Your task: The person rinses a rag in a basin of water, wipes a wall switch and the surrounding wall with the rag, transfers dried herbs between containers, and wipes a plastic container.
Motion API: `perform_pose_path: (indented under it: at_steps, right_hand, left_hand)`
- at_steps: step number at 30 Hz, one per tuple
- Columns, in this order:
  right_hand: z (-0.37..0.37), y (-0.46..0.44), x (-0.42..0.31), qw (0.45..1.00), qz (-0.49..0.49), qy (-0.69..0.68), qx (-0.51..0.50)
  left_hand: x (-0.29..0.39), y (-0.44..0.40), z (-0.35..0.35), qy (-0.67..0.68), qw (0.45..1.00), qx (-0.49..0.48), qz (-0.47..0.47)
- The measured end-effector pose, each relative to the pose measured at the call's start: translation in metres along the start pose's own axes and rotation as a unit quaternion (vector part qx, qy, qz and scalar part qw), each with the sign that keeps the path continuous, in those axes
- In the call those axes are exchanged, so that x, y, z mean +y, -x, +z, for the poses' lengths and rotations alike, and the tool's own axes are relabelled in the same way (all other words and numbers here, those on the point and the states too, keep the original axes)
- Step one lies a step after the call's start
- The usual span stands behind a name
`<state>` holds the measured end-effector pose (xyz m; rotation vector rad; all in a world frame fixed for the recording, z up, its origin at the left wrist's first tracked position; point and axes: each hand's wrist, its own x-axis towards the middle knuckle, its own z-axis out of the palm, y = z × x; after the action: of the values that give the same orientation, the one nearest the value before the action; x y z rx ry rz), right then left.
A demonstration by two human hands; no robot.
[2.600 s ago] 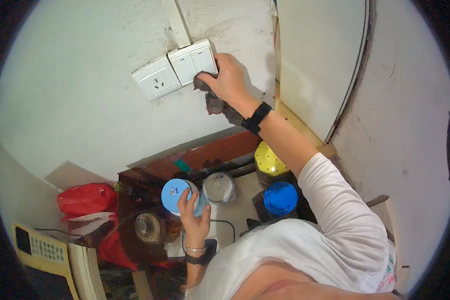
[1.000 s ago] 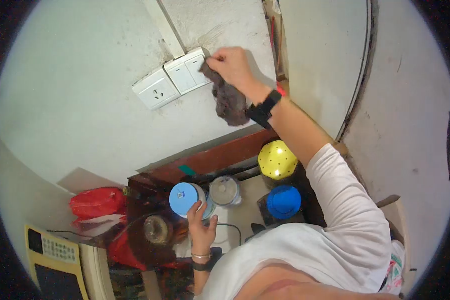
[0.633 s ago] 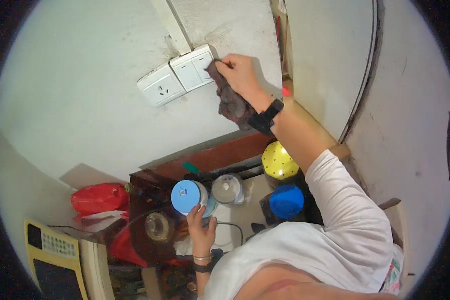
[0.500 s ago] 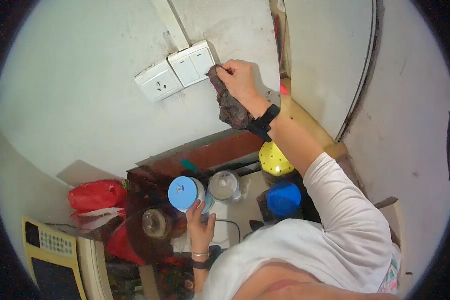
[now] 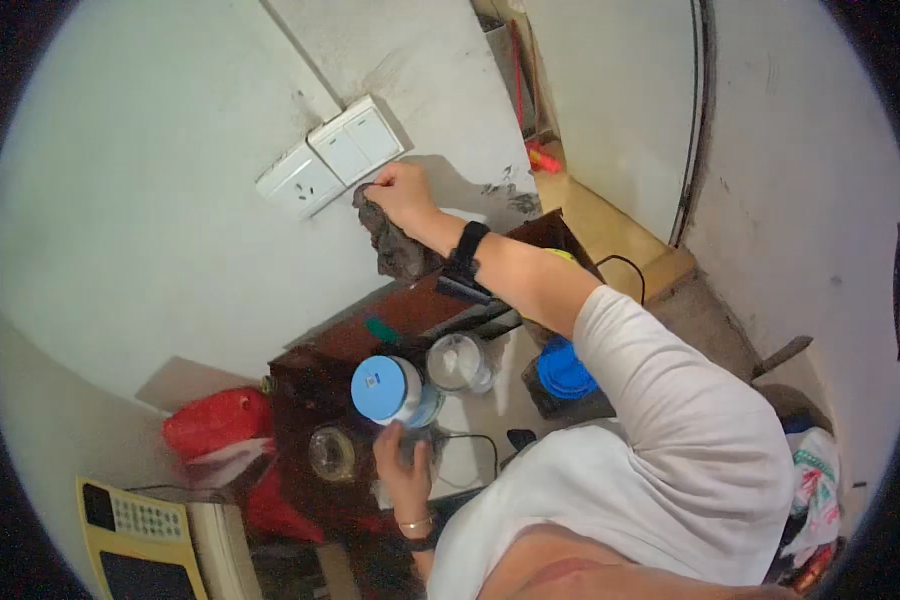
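Note:
My right hand [image 5: 407,203] pinches a dark, crumpled rag [image 5: 398,252] against or just off the wall. The rag hangs down from the fingertips, below the white light switch [image 5: 358,147] and right of the wall socket [image 5: 302,185]. Low in the view, my left hand [image 5: 404,472] has its fingers apart and holds nothing. Its fingertips are by the lower side of a jar with a light blue lid [image 5: 378,388]; whether they touch it I cannot tell. Right of that jar stands a clear container [image 5: 458,362].
A blue lid [image 5: 566,368] is to the right, partly under my arm. A glass jar [image 5: 331,454], a red bag [image 5: 217,421] and a yellow-fronted microwave [image 5: 140,530] are at left. A black cable [image 5: 625,262] loops beside the brown cabinet edge [image 5: 560,228].
My right hand has moved down and left with the rag, from beside the switch to just below it. The view has shifted a little. My left hand stays by the blue-lidded jar.

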<state>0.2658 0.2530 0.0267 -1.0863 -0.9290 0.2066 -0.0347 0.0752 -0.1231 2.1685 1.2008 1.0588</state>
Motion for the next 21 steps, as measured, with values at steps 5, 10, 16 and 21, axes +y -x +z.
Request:
perform_pose_path:
  at_steps: [5, 10, 16, 21]
  right_hand:
    - [-0.036, -0.053, -0.029, 0.993, -0.061, -0.057, 0.084]
    - [-0.030, -0.081, -0.059, 0.972, -0.183, 0.020, 0.146]
    - [-0.019, -0.053, -0.035, 0.929, -0.335, 0.045, 0.149]
    - [-0.049, -0.032, 0.002, 0.963, -0.247, 0.095, 0.057]
  left_hand:
    - [-0.022, 0.019, -0.004, -0.025, 0.999, 0.001, -0.048]
    - [-0.014, 0.015, 0.007, -0.027, 0.998, -0.007, -0.055]
    - [0.017, 0.001, 0.020, -0.045, 0.997, -0.046, -0.031]
    - [0.028, -0.004, 0.020, -0.065, 0.996, -0.059, -0.018]
